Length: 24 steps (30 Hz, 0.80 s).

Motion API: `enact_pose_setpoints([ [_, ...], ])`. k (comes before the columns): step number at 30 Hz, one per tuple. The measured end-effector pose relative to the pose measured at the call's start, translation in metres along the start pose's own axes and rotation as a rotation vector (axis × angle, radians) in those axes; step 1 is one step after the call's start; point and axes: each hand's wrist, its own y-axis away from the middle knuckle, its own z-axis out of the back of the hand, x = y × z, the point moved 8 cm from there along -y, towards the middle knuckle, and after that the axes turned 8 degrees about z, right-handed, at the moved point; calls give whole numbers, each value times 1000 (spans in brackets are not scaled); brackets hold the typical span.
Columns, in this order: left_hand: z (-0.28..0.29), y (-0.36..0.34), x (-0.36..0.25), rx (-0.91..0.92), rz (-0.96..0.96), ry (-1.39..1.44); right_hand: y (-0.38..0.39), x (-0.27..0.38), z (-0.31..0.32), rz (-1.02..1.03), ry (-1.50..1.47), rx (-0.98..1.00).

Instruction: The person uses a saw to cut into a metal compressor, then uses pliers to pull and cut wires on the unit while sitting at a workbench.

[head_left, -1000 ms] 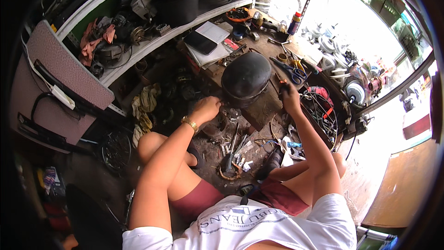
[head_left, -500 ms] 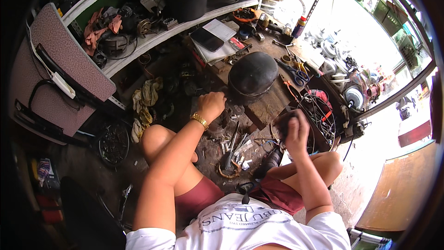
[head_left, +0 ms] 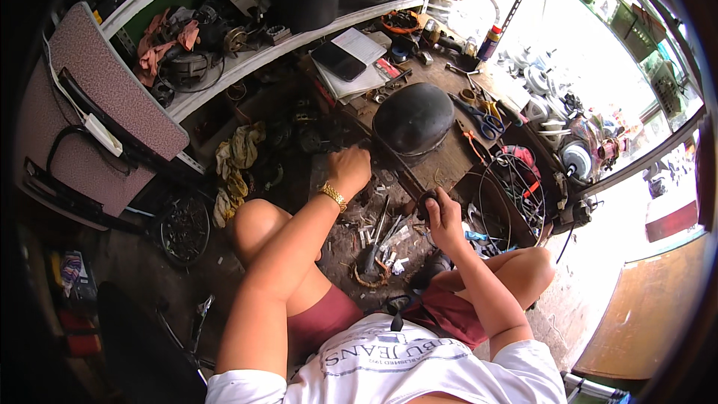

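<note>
A black dome-shaped shell, which looks like a sealed compressor, stands on the wooden board. My left hand, with a gold bracelet at the wrist, is closed in a fist close to the shell's left lower side. What its fingers hold is hidden. Below the board's near edge, my right hand grips a dark, rounded object whose kind I cannot make out. Between my knees lie pliers-like tools and pale scraps.
Behind the shell are a phone on papers, scissors and a spray can. To the right, coiled wires fill a dark box. A rag lies left. A loaded shelf runs along the back.
My right hand has moved left and slightly down with the dark object, nearer to my left hand. The left fist has barely shifted. The view has tilted slightly.
</note>
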Motion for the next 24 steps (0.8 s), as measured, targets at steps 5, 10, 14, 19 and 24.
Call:
enact_pose_setpoints([
  [5,-2,-5,-3,85,-40,23,0,-2,-1,35,60,44],
  [10,10,-4,-10,72,-48,53,6,3,20,-58,142,93],
  [14,8,-3,0,60,-23,37,14,10,26,-121,62,146],
  [19,7,-2,-6,38,-7,22,-35,18,-18,61,153,53],
  [24,7,-6,-9,42,-21,80,-43,-1,-17,-75,31,21],
])
